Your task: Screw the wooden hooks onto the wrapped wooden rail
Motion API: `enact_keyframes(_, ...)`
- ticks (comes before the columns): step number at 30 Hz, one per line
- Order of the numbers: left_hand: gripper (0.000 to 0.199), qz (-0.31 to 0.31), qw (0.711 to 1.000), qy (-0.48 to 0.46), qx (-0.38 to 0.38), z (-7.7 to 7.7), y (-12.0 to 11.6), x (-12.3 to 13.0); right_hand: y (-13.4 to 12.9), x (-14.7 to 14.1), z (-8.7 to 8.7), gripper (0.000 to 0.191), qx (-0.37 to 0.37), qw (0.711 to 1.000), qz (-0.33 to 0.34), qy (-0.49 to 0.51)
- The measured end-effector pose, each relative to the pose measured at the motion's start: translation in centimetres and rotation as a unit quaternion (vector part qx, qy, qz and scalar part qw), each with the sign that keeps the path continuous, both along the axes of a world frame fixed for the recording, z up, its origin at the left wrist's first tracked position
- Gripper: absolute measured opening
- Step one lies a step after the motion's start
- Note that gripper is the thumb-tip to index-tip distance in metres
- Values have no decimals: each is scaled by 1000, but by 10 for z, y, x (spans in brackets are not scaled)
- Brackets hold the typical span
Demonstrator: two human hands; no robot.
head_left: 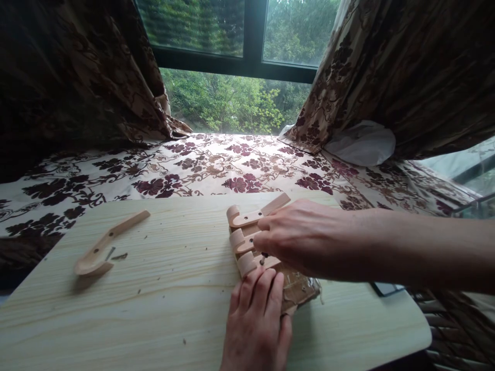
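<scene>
Three pale wooden hooks, the back one (243, 218), the middle one (240, 241) and the front one (247, 263), lie side by side on a brown block (299, 291) with clear wrap at its right end. My left hand (259, 312) presses its fingers on the front hook and the block's near side. Above the hooks my right hand (286, 232) is closed, fingertips down; what it grips is mostly hidden. A dark tip and a screw head (262, 260) show beneath it at the front hook. Dark screw heads sit in the other hooks.
A loose wooden hook (104, 239) lies on the left of the pale wooden table (185, 309), beside two screws (110, 253). Small dark crumbs dot the tabletop. A dark-edged flat object (386, 288) is at the right, partly under my right forearm. Behind are a floral cloth and curtains.
</scene>
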State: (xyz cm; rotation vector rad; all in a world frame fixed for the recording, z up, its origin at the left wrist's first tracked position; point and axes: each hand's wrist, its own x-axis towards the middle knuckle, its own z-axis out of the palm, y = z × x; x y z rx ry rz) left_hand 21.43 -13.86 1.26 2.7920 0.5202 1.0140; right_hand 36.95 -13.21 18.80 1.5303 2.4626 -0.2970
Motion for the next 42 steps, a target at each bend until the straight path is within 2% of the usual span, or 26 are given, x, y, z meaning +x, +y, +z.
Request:
enact_keyframes(5, 40, -4, 1000, 4, -4, 0, 1, 0, -1, 2, -10, 17, 11, 996, -87, -26)
enact_keyframes(8, 39, -2, 1000, -2, -2, 1, 1, 0, -2, 0, -6, 13, 19, 993, -107, -40)
enact_keyframes(10, 39, -5, 1000, -1, 0, 2, 0, 0, -3, 0, 1, 8, 30, 994, -96, -31)
enact_keyframes(13, 39, -3, 1000, 1, -1, 2, 0, -1, -2, -2, 11, 5, 14, 999, -39, -27)
enact_keyframes(17, 37, -1, 1000, -5, -3, 1, 0, -1, -1, -1, 10, 9, -36, 999, -5, -24)
enact_keyframes(19, 37, -6, 1000, -5, -6, 1, 1, -1, -1, 1, 3, 10, -10, 1000, -13, 2)
enact_keyframes(22, 39, -11, 1000, -2, -13, 0, 1, 0, -4, 5, -8, 12, 26, 997, -77, 4)
enact_keyframes(26, 39, -6, 1000, -2, -8, 1, 1, -1, -6, 2, -9, 13, 45, 991, -122, -21)
enact_keyframes(28, 39, -6, 1000, 0, -4, 1, 1, -2, -6, -1, -3, 11, 30, 991, -119, -44)
enact_keyframes(32, 36, -9, 1000, -3, 1, 0, 0, -1, -6, -4, 9, 7, 13, 999, -35, -30)
enact_keyframes(35, 33, 4, 999, -32, -12, -3, -1, 1, -6, -3, 9, 8, -12, 1000, -8, -19)
enact_keyframes(38, 34, 5, 999, -39, -16, -6, 0, 1, -7, 1, 2, 9, 17, 1000, -11, 14)
enact_keyframes(42, 37, -12, 1000, -18, -8, -7, 1, 0, -8, 7, -7, 14, 38, 996, -85, -1)
